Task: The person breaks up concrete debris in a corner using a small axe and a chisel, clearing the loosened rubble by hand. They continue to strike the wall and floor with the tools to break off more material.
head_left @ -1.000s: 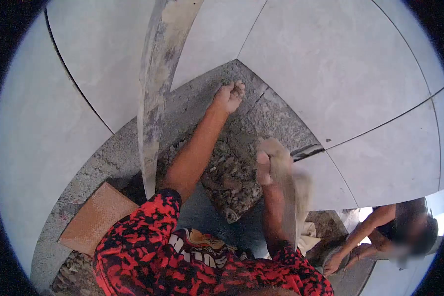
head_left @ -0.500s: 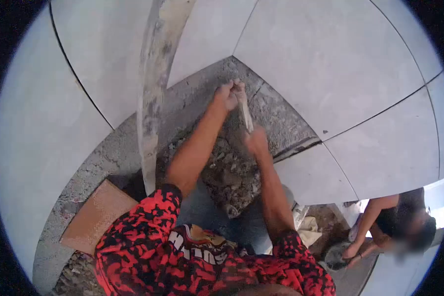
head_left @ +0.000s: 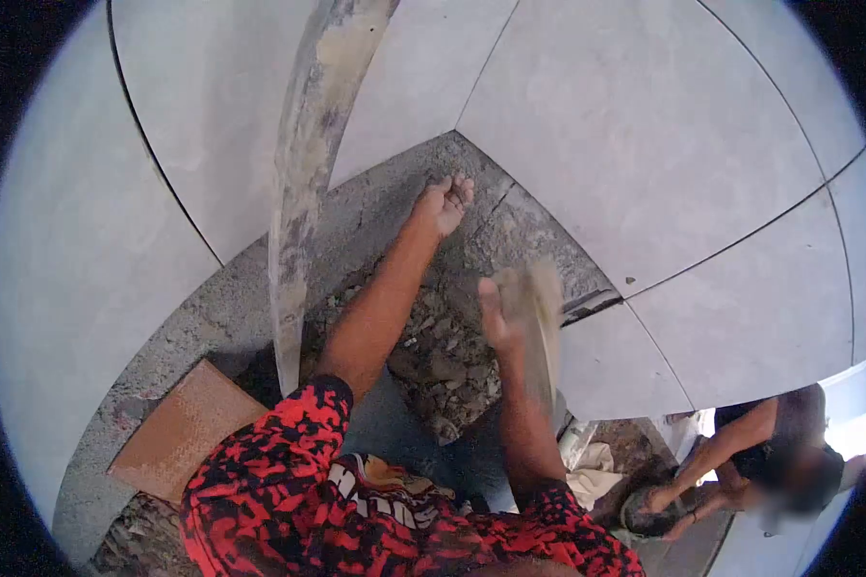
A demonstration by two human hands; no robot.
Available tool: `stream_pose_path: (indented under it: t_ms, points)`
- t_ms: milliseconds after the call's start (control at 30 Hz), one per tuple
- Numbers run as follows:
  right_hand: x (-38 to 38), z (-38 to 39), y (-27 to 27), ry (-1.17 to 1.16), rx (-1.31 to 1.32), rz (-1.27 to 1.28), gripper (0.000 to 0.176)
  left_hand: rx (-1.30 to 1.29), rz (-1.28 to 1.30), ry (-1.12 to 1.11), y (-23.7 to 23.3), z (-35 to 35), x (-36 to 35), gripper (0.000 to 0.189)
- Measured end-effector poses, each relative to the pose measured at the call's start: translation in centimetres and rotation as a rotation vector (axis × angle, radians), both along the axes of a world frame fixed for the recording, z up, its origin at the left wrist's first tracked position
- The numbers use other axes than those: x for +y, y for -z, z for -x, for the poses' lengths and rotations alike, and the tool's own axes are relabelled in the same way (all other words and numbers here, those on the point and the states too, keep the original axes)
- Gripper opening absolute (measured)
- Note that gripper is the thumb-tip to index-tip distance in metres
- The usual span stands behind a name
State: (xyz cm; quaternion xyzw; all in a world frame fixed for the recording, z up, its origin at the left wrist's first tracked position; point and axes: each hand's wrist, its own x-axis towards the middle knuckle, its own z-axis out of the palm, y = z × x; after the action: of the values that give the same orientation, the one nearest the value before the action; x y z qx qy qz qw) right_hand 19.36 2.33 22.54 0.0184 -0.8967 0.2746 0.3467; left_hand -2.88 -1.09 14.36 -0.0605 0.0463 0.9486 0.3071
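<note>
My left hand [head_left: 443,204] is against the rough grey cement strip near the corner between the tiles. Its fingers are curled, and whatever they hold, if anything, is hidden. My right hand [head_left: 498,319] grips a long pale tool [head_left: 541,322], smeared by motion, so its kind does not show. The tool is apart from my left hand, beside the bare cement patch [head_left: 524,236]. Below both hands lies a heap of broken rubble [head_left: 447,361].
A long, stained pale board [head_left: 303,183] stands left of my left arm. A brown tile piece [head_left: 188,428] leans at lower left. Large pale tiles [head_left: 664,144] surround the bare patch. At lower right, another person's hands [head_left: 659,498] are at a dark round container [head_left: 645,514].
My right hand has swung the pale tool away from my left hand, down and to the right. My left hand stays near the corner, its fingers now more visible.
</note>
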Motion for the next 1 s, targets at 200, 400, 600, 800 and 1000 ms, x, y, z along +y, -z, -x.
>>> stream_pose_path:
  t_ms: [200, 400, 600, 800, 1000]
  points:
    - [3.0, 3.6, 6.4, 0.225, -0.523, -0.030, 0.033, 0.124, -0.041, 0.023, 1.0, -0.3, 0.3, 0.022]
    - [-0.8, 0.0, -1.0, 0.141, -0.344, 0.396, 0.029, 0.030, 0.120, -0.001, -0.4, -0.5, -0.1, 0.019]
    - [2.0, 1.6, 2.4, 0.141, -0.399, 0.069, 0.025, 0.028, 0.217, 0.082, -0.4, -1.2, 0.4, 0.022]
    - [5.6, 4.9, 9.8, 0.236, -0.568, -0.013, 0.028, 0.314, 0.164, 0.107, 2.0, -1.2, 0.8, 0.027]
    - [2.6, -2.0, 3.0, 0.021, -0.161, 0.269, 0.029, 0.078, -0.025, -0.032, 1.2, -1.0, 3.7, 0.025]
